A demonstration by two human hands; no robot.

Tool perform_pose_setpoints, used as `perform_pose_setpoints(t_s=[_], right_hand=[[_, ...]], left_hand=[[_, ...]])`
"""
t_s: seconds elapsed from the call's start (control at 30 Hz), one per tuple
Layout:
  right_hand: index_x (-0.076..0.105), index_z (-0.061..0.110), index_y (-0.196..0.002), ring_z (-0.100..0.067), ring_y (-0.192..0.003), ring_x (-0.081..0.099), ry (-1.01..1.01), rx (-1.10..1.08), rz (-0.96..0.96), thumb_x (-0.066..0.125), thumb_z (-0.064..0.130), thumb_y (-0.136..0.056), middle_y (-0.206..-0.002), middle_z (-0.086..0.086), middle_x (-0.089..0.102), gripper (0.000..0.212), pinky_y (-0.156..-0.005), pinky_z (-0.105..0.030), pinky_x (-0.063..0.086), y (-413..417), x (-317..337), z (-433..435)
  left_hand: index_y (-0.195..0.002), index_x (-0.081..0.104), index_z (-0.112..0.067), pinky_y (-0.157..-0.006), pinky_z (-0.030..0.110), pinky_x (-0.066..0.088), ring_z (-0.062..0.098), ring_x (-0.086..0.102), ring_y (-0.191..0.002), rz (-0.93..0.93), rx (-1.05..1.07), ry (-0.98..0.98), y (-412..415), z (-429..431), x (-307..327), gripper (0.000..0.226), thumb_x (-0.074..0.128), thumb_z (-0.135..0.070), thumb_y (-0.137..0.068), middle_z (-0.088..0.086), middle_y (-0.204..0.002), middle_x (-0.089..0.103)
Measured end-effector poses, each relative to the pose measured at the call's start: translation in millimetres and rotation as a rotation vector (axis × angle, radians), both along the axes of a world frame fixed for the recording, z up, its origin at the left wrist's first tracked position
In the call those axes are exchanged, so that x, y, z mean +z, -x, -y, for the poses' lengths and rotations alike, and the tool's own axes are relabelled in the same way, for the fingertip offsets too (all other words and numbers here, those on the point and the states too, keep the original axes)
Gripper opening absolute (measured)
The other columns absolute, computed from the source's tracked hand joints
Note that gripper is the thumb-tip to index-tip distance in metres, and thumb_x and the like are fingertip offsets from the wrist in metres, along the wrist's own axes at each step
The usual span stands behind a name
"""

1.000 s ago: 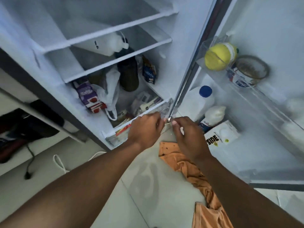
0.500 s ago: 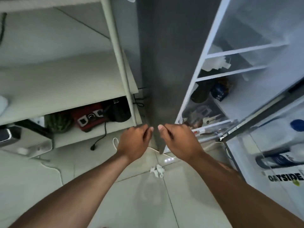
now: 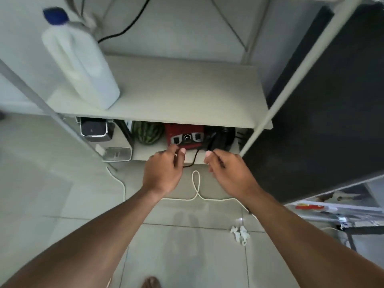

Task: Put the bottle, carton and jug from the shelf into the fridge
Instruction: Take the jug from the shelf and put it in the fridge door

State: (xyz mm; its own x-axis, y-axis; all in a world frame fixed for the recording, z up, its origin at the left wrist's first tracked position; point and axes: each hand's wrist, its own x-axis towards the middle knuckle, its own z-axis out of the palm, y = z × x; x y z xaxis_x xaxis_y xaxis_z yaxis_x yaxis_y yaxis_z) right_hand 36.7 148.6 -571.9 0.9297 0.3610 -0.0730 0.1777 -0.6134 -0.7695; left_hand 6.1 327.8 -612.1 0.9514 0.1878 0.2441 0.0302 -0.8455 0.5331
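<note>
Fridge [image 3: 324,104]: I saw its dark side wall filling the right of my view, with a strip of the lit interior just showing at the lower right edge.
Floor [image 3: 87,204]: pale tiles ran under everything; a bare toe poked in at the bottom edge.
Shelf [image 3: 187,90]: the white board sat straight ahead of me, bare except for one thing at its left end, grey posts at either side.
Jug [image 3: 80,65]: there it was, white with a blue cap, upright on the shelf's left end near the front edge, well apart from both hands. I made out no bottle or carton on the shelf.
Lower shelf [image 3: 149,154]: crowded, from left to right, with a silver appliance [image 3: 104,136], a watermelon [image 3: 146,133], a red machine [image 3: 186,137] and a black pot-like thing [image 3: 221,137] I could not identify.
Left hand [image 3: 164,173]: I had it out low, in front of the lower shelf's edge, fingers loosely curled with the thumb a little apart, holding nothing.
Right hand [image 3: 230,175]: level with the left and just beside it, fingers curled slackly, also empty.
White cord [image 3: 196,186]: it looped on the floor between my wrists.
Black cord [image 3: 193,161]: it hung off the lower shelf between my hands; I could not tell whether it touched my left fingers.
White scrap [image 3: 240,233]: small crumpled bits lay on the tiles by my right forearm.
</note>
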Motion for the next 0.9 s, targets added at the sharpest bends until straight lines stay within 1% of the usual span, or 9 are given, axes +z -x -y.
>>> perform_pose_setpoints(t_s=[0.13,0.23,0.3,0.37,0.47,0.63,0.73,0.83,0.9], right_hand=[[0.062,0.025,-0.082,-0.013,-0.07,0.062,-0.06,0.022,-0.052,0.046,0.038,-0.097,-0.075,0.008,0.066,0.025,-0.072,-0.038,0.053,-8,-13,-60],[0.059,0.03,-0.09,-0.016,-0.08,0.065,-0.169,-0.002,-0.118,0.049,0.045,-0.094,-0.086,0.004,0.069,0.018,-0.08,-0.04,0.054,-17,-15,-107],[0.058,0.033,-0.094,-0.017,-0.087,0.065,-0.238,-0.018,-0.149,0.05,0.045,-0.093,-0.092,0.003,0.068,0.015,-0.087,-0.047,0.053,-23,-13,-139],[0.058,0.036,-0.093,-0.015,-0.092,0.065,-0.288,-0.021,-0.172,0.051,0.046,-0.092,-0.096,0.007,0.068,0.012,-0.091,-0.048,0.052,-33,-12,-171],[0.058,0.039,-0.091,-0.016,-0.094,0.065,-0.318,-0.021,-0.19,0.05,0.049,-0.093,-0.099,0.01,0.067,0.013,-0.09,-0.044,0.052,-49,-5,-215],[0.059,0.038,-0.093,-0.009,-0.105,0.06,-0.428,-0.009,-0.16,0.051,0.039,-0.095,-0.104,0.013,0.065,0.009,-0.101,-0.045,0.047,-82,18,-283],[0.06,0.031,-0.102,-0.008,-0.104,0.059,-0.469,-0.013,-0.136,0.051,0.035,-0.096,-0.102,0.016,0.062,0.012,-0.102,-0.043,0.046,-101,31,-315],[0.057,0.018,-0.124,-0.01,-0.11,0.058,-0.488,-0.051,-0.108,0.049,0.039,-0.097,-0.118,0.008,0.063,0.035,-0.104,-0.038,0.044,-118,46,-344],[0.062,0.023,-0.113,-0.012,-0.106,0.059,-0.493,-0.032,-0.097,0.046,0.042,-0.098,-0.115,0.006,0.064,0.03,-0.101,-0.036,0.045,-128,54,-357]], left_hand=[[-0.086,0.056,-0.014,-0.053,0.039,0.048,0.038,0.062,-0.061,-0.014,0.079,0.008,9,-66,-8,0.035,0.036,-0.038,-0.102,0.012,-0.063,0.065],[-0.085,0.053,-0.015,-0.059,0.04,0.048,0.038,0.063,-0.067,-0.001,0.207,0.038,13,-114,-15,0.049,0.021,-0.049,-0.099,0.01,-0.067,0.066],[-0.088,0.055,-0.016,-0.065,0.042,0.05,0.033,0.064,-0.07,-0.012,0.328,0.196,13,-139,-20,0.057,0.014,-0.056,-0.097,0.005,-0.069,0.068],[-0.092,0.058,-0.019,-0.07,0.047,0.055,0.026,0.065,-0.065,-0.013,0.463,0.536,7,-162,-24,0.057,0.019,-0.06,-0.098,0.0,-0.064,0.067],[-0.108,0.062,-0.02,-0.065,0.049,0.055,0.017,0.059,-0.053,-0.007,0.585,0.885,-6,-192,-29,0.061,0.025,-0.066,-0.095,-0.005,-0.053,0.06],[-0.105,0.057,-0.025,-0.044,0.024,0.042,0.013,0.055,-0.042,-0.026,0.589,1.077,-32,-224,-23,0.048,0.03,-0.064,-0.096,-0.002,-0.062,0.062],[-0.098,0.054,-0.03,-0.047,0.024,0.042,0.012,0.058,-0.046,-0.032,0.572,1.16,-49,-231,-15,0.039,0.029,-0.06,-0.098,0.004,-0.077,0.062],[-0.092,0.049,-0.031,-0.055,0.028,0.043,0.019,0.058,-0.057,-0.04,0.572,1.243,-67,-236,-10,0.036,0.027,-0.058,-0.1,0.006,-0.085,0.06],[-0.093,0.048,-0.029,-0.058,0.03,0.043,0.022,0.057,-0.063,-0.052,0.57,1.297,-76,-236,-9,0.036,0.026,-0.056,-0.101,0.007,-0.087,0.058]])
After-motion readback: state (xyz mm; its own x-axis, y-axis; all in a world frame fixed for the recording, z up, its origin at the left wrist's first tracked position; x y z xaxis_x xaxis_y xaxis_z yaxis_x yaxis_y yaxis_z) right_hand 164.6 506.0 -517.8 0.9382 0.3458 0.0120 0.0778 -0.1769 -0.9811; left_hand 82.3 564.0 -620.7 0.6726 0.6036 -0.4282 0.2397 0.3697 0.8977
